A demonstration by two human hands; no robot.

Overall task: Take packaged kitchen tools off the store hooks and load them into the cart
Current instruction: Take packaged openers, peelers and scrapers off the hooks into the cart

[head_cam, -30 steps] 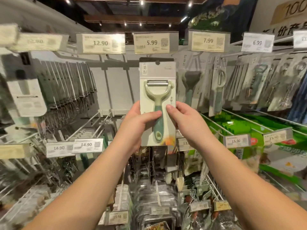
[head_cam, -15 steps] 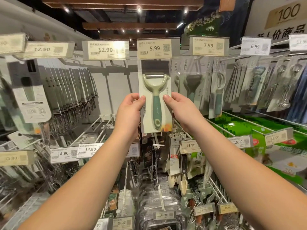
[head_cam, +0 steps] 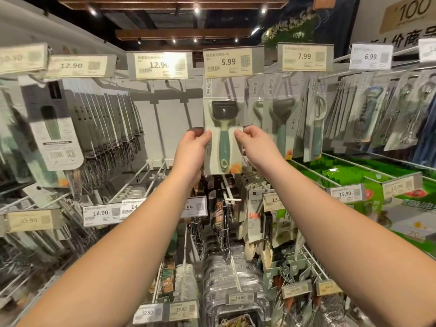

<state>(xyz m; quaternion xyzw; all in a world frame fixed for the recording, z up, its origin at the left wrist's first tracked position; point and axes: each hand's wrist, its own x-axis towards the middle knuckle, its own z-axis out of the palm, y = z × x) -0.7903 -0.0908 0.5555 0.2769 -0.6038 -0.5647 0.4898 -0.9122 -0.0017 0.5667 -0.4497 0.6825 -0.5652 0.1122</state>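
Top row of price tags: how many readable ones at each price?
12.90 tags: 2
5.99 tag: 1
7.99 tag: 1
6.99 tag: 1
Total: 5 readable. The end tags at far left and far right are blurred or cut off.

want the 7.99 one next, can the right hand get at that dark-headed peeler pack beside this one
Probably yes, once it lets go: the right hand pinches the held peeler pack, and the dark-headed pack hangs just right of it, front of its hook, nothing covering it.

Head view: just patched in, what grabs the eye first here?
Dead centre, the left hand and right hand pinch the two edges of a packaged peeler, held up under the 5.99 price tag. More carded tools hang to its right.
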